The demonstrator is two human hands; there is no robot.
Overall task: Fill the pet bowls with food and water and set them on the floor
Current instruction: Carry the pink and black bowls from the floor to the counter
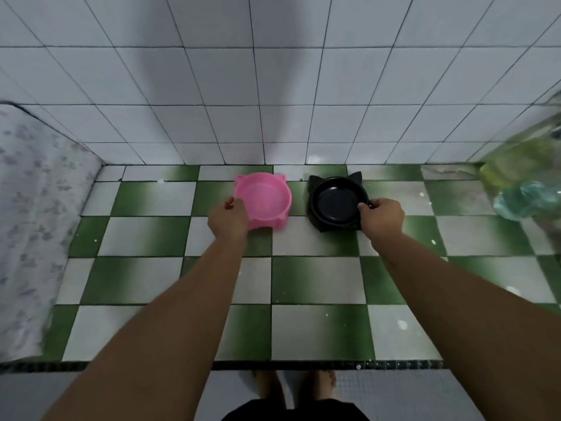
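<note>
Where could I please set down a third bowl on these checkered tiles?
The widest bare patch is the checkered tiles between the person's forearms, nearer than the pink bowl and black bowl. Another lies between the pink bowl and the patterned cloth. It is crowded in the narrow gap between the bowls and by the plastic bags at right.

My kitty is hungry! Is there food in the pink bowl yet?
No food yet: the pink bowl shows only its bare pink bottom. The left hand holds its rim. Clear water inside: cannot tell.
</note>
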